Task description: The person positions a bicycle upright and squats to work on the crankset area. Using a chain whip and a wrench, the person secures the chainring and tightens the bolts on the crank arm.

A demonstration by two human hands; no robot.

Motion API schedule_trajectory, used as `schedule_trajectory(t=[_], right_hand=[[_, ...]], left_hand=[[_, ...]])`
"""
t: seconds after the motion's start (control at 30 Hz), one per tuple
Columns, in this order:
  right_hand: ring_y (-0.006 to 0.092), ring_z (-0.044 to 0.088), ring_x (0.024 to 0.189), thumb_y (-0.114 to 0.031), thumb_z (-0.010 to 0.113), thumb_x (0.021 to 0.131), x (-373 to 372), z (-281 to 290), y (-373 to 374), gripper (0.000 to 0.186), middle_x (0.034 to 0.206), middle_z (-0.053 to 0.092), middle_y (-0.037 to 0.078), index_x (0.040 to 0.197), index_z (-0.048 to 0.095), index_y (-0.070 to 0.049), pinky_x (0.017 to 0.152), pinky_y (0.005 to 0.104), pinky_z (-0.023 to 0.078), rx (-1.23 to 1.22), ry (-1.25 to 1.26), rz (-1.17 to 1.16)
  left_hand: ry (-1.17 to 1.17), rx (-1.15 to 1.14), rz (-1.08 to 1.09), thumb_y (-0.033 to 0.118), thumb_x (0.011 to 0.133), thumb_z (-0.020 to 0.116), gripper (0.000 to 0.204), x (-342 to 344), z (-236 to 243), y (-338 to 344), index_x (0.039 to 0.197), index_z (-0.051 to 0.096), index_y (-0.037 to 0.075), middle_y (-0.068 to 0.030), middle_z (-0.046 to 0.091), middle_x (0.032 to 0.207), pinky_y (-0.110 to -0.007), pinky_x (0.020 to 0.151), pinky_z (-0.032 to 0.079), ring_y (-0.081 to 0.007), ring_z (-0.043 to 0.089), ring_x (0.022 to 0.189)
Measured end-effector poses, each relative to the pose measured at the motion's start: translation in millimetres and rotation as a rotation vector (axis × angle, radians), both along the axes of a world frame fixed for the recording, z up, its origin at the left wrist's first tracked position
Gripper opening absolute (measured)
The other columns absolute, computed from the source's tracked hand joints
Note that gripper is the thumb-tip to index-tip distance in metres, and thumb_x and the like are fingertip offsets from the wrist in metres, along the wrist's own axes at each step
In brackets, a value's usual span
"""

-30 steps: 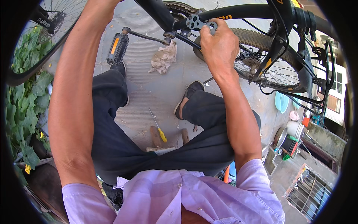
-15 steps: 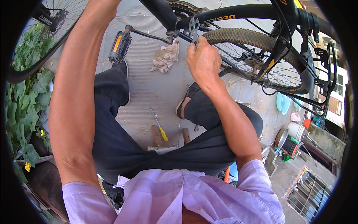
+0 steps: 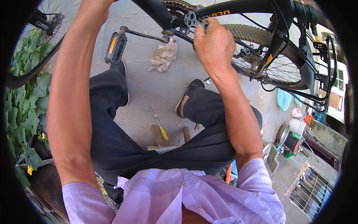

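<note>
In my right hand [image 3: 215, 48] is a flat grey multi-hole wrench [image 3: 191, 19], its handle between my thumb and fingers. The holed end lies against the black bicycle frame [image 3: 160, 13], close to the crank; whether it sits on a nut I cannot tell. My left forearm [image 3: 72, 93] reaches up past the top edge, so that hand is out of sight. Left of the wrench, a black pedal with an orange reflector [image 3: 115, 48] hangs on its crank arm [image 3: 143, 35]. The knobby rear wheel [image 3: 257, 35] is just right of my right hand.
A crumpled beige rag [image 3: 163, 56] lies on the floor beneath the crank. A yellow-handled screwdriver [image 3: 163, 132] rests between my legs, with a small spanner [image 3: 197, 126] near my right shoe. Another wheel [image 3: 56, 24] and leafy plants [image 3: 28, 89] are at left; basins and buckets [image 3: 297, 127] stand right.
My right hand has swung up and to the right, turning the wrench from nearly upright to a slant. The view has shifted slightly, while my left arm keeps about the same pose.
</note>
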State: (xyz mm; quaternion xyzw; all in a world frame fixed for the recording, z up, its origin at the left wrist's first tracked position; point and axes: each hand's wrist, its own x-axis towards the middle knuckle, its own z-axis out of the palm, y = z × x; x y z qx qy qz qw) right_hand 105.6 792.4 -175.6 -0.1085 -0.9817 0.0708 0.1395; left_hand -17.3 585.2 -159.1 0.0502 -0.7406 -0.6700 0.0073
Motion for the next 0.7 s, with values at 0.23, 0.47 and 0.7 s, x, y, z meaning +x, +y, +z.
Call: schedule_trajectory(t=[0.23, 0.47, 0.7], right_hand=[[0.0433, 0.067, 0.068, -0.018, 0.057, 0.089, 18, -17, -13, 0.020, 0.068, 0.065, 0.025, 0.087, 0.062, 0.001, 0.068, 0.0513, 0.052, 0.013, -0.202, 0.019], [0.0439, 0.067, 0.074, -0.019, 0.057, 0.088, 17, -27, -9, 0.023, 0.074, 0.066, 0.027, 0.086, 0.064, 0.003, 0.072, 0.0528, 0.051, -0.112, -0.192, -0.019], [0.0425, 0.068, 0.073, -0.019, 0.061, 0.085, -1, 4, 3, 0.024, 0.073, 0.067, 0.024, 0.095, 0.067, 0.001, 0.069, 0.0506, 0.052, -0.037, -0.020, 0.022]], left_hand=[[0.066, 0.005, -0.038, 0.044, 0.091, 0.061, 0.048, 4, 2, -11, 0.116, 0.058, 0.003, -0.0110, 0.063, 0.109, -0.040, 0.079, 0.049, -0.0221, 0.058, 0.100], [-0.030, 0.000, 0.004, 0.044, 0.091, 0.061, 0.048, -3, 1, 1, 0.115, 0.059, 0.003, -0.0112, 0.064, 0.107, -0.041, 0.079, 0.049, -0.0227, 0.059, 0.098], [-0.016, -0.018, 0.005, 0.044, 0.092, 0.060, 0.046, 2, 5, -2, 0.114, 0.059, 0.004, -0.0105, 0.064, 0.105, -0.042, 0.080, 0.049, -0.0227, 0.059, 0.097]])
